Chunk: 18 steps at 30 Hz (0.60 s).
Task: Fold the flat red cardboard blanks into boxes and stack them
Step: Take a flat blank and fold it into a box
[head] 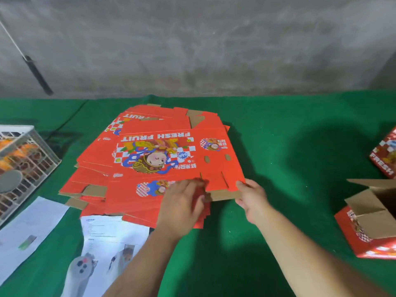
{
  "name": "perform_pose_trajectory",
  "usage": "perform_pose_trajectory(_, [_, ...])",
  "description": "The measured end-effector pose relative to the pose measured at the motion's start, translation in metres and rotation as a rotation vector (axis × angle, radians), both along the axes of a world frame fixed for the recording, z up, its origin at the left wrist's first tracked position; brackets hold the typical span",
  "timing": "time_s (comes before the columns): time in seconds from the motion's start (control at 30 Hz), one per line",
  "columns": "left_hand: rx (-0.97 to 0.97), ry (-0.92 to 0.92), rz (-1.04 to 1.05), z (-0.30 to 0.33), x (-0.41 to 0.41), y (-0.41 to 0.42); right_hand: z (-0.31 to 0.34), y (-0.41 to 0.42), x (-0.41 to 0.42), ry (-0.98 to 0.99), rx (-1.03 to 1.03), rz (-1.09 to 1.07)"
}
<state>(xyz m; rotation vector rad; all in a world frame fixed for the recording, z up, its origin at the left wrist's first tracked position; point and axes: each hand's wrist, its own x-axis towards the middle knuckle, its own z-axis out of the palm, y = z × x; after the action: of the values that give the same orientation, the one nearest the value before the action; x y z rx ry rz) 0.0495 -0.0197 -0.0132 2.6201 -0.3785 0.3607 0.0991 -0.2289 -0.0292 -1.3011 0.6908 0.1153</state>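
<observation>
A loose pile of flat red blanks (120, 168) lies on the green cloth (278, 129), fanned out unevenly. The top blank (171, 155), printed FRESH FRUIT with a cartoon figure, has its near right corner lifted. Right of the pile stand two folded boxes (368, 228), one with its flaps open.

The pile of flat blanks (154, 159) lies on the table (278, 136), in front of the wall (192, 39). Left of the pile stands a crate (23, 166), and papers (102, 243) lie at the pile's near left, one sheet tucked under its near edge. Both hands sit at the pile's near right corner, the left hand (182, 202) on top and the right hand (252, 200) at the edge, while two folded boxes (372, 230) stand well to the pile's right.
</observation>
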Motion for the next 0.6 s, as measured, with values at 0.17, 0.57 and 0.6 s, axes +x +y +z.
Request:
perform_pose_trajectory(0.17, [-0.138, 0.175, 0.639, -0.006, 0.008, 0.041, -0.015, -0.089, -0.042, 0.076, 0.214, -0.004])
perform_pose_trajectory(0.57, [-0.677, 0.113, 0.662, 0.024, -0.01, 0.005, 0.003, -0.138, -0.073, 0.186, -0.253, 0.356])
perform_pose_trajectory(0.6, [-0.686, 0.086, 0.618, 0.026, -0.013, 0.0, 0.004, -0.139, -0.076, 0.161, -0.22, 0.393])
